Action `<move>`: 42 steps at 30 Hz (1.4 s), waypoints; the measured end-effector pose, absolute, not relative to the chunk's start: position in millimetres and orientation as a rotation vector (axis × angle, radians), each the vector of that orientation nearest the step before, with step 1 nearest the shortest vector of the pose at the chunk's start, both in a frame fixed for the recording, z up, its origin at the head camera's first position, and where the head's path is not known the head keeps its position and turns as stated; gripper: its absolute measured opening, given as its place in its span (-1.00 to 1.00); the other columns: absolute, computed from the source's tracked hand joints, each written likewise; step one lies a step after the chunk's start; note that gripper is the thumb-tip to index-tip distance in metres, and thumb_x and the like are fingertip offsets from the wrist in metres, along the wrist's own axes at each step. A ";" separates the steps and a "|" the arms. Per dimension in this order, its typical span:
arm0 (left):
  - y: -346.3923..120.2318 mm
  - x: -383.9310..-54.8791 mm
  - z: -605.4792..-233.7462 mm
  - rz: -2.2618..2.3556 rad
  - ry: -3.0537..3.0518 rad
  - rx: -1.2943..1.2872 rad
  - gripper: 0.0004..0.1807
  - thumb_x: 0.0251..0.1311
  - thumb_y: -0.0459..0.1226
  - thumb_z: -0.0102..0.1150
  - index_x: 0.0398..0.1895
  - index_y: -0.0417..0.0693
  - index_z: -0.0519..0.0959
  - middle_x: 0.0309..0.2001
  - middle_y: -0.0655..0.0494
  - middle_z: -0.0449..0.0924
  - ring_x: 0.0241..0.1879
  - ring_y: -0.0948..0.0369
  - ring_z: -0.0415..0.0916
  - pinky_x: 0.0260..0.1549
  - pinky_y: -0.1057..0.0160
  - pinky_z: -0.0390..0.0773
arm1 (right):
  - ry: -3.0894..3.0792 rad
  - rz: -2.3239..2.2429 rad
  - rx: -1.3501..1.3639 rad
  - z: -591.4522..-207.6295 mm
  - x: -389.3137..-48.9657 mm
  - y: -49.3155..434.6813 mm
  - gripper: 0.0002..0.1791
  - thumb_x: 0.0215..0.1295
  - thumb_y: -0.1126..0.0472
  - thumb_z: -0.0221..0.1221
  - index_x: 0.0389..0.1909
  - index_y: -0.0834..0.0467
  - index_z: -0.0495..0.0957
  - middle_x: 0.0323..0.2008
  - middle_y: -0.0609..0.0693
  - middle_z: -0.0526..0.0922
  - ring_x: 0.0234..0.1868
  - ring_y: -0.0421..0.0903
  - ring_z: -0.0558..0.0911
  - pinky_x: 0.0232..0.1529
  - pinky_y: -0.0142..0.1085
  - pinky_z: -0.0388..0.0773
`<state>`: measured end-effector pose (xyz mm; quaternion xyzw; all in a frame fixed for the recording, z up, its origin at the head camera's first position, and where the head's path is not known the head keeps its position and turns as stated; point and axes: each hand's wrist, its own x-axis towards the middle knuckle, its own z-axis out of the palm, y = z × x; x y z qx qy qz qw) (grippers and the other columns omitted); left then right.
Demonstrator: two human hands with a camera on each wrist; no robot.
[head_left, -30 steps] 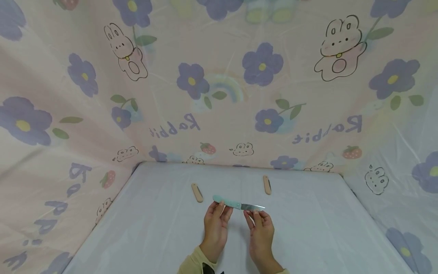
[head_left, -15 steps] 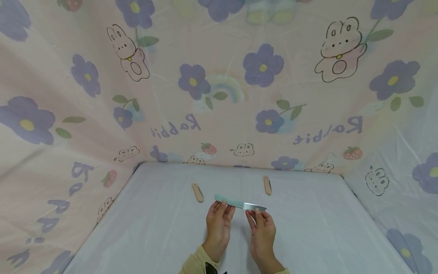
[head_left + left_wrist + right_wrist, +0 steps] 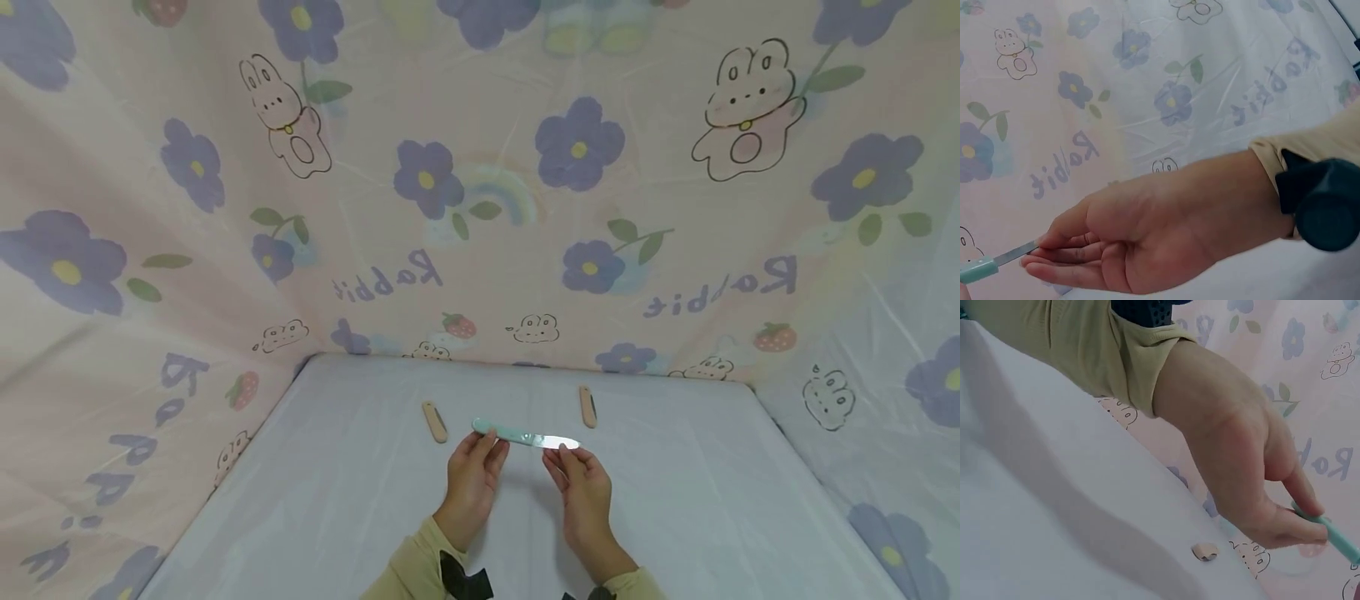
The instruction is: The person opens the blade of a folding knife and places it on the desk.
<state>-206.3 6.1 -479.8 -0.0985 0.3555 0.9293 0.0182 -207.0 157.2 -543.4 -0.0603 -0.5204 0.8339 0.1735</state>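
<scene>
A knife with a mint-green handle (image 3: 512,434) and a bright steel blade (image 3: 557,442) is held up above the white surface, its tip pointing right. My left hand (image 3: 471,477) pinches the handle between thumb and fingers. My right hand (image 3: 587,493) pinches the blade near its tip, thumb on the near side. Across in the left wrist view, the right hand (image 3: 1135,231) grips the blade end, and only part of the handle (image 3: 979,270) shows. The right wrist view catches the left hand (image 3: 1235,462) on the handle, with the blade out of frame.
Two tan, rounded handle-like pieces with a dark strip along one edge, a left one (image 3: 434,422) and a right one (image 3: 587,407), lie beyond the hands on the white tabletop (image 3: 315,483). Printed curtains (image 3: 495,250) enclose the back and sides.
Both hands have shifted slightly away from the body with the knife, and the blade has turned so its flat now shines. The two tan pieces stay where they were.
</scene>
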 end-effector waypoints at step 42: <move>10.5 -329.5 -531.9 2.618 1.718 -0.542 -0.71 0.06 -0.45 0.13 -0.16 -0.47 0.41 -0.26 -0.25 0.49 -0.21 -0.03 0.51 -0.23 0.19 0.54 | -1.706 2.479 -0.700 -527.3 -311.7 157.0 -0.65 0.28 0.36 -0.05 0.02 0.49 0.27 -0.20 0.32 0.50 -0.21 0.00 0.58 -0.11 -0.24 0.50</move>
